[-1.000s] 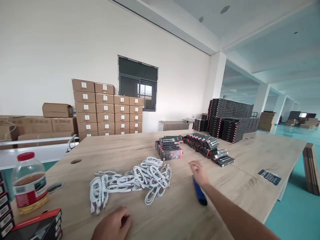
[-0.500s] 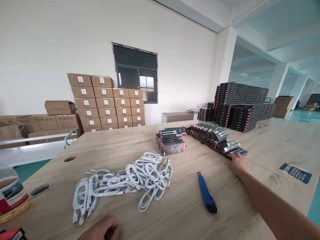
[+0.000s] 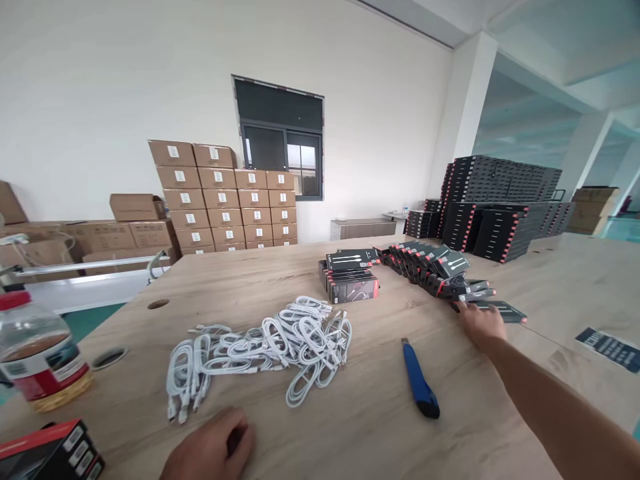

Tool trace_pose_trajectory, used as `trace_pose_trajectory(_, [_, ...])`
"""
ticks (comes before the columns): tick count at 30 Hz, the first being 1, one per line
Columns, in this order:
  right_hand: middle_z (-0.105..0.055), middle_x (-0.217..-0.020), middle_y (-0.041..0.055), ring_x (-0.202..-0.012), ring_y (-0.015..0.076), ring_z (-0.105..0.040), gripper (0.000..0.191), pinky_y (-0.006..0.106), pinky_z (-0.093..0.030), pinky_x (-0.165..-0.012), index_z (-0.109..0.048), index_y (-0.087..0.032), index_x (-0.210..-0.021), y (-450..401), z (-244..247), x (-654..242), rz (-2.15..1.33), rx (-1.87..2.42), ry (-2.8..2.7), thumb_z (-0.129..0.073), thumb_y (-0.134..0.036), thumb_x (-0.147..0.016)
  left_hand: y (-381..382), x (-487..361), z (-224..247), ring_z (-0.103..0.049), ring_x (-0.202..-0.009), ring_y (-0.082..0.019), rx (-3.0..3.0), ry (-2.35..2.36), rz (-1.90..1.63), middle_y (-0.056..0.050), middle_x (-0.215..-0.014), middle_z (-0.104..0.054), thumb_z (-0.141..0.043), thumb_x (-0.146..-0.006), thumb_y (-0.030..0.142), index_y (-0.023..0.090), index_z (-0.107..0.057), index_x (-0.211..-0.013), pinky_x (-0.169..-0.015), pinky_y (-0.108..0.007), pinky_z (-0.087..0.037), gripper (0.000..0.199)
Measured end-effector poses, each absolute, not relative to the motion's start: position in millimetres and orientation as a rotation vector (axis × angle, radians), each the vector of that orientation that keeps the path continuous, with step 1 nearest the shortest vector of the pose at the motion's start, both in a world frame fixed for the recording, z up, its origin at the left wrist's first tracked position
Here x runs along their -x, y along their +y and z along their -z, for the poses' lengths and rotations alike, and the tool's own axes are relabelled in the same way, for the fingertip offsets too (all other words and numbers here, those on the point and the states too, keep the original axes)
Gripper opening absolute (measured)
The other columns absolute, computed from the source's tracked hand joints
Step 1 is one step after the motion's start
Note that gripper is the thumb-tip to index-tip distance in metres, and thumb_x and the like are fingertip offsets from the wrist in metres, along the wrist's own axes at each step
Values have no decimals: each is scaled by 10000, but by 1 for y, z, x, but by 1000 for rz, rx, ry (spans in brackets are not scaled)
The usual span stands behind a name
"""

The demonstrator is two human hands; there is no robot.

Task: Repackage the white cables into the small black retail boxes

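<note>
My right hand (image 3: 481,325) reaches to the right end of a spread row of black cable boxes (image 3: 425,263), fingers closed at the left end of one flat black box (image 3: 503,311). My left hand (image 3: 213,445) rests on the table near the front edge, fingers curled in, with nothing showing in them. Just beyond it lies a heap of coiled white cables (image 3: 270,347). A blue box cutter (image 3: 419,380) lies between the cables and my right forearm. Behind the heap stands a small stack of black cable boxes (image 3: 353,287).
On the left are a red-capped bottle (image 3: 43,360) and more black-and-red boxes (image 3: 55,453). Tall stacks of black boxes (image 3: 500,233) stand at the back right. A dark label (image 3: 610,348) lies on the wooden table (image 3: 360,427). Brown cartons (image 3: 220,197) are piled by the wall.
The flat black box under my right hand has shifted right and now sits apart from the row's end. The view has turned slightly left, showing more of the bottle and the front-left boxes.
</note>
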State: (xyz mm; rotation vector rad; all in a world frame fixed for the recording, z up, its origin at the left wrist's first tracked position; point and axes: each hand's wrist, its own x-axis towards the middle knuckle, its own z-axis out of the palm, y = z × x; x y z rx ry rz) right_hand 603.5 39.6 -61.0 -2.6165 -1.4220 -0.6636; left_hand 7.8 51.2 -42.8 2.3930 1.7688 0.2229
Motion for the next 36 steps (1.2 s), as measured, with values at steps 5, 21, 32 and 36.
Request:
trace_pose_trajectory(5, [-778,-972,173,-822,287,-740,287,495,-257,-1106,-723,-142,-1065,17,48,-573,814,2496,-1715,-499,-77,-897,44,-6,38,-633,-846,-197,-2392,1736,-314,-24,-870,-695,-410,-944,257,216,-595,-783,-749,-312,-351,249])
trace_pose_trajectory(21, [-753,-746,71,-747,285,-699,123,329,-440,-614,-664,-256,-756,-20,-54,-513,653,2333,-1400,-567,-312,-806,36,7,35,-667,-876,-221,-2347,1593,-537,-42,-877,-745,-430,-875,211,214,-653,-785,-734,-321,-342,241])
trace_pose_trajectory(32, [-713,-673,67,-677,257,-647,188,340,-467,-616,-619,-249,-643,-25,-128,-461,147,1807,-1082,-561,-424,-605,36,10,41,-620,-772,-194,-2179,1472,-805,-22,-776,-689,-495,-859,282,200,-630,-768,-704,-303,-352,183])
trace_pose_trajectory(36, [-706,-712,56,-663,218,-640,320,331,-507,-658,-656,-218,-733,-5,-125,-399,-265,1537,-1266,-617,-519,-631,35,0,35,-561,-638,-177,-1519,1075,-1039,-9,-664,-600,-491,-849,686,197,-557,-695,-613,-279,-378,516])
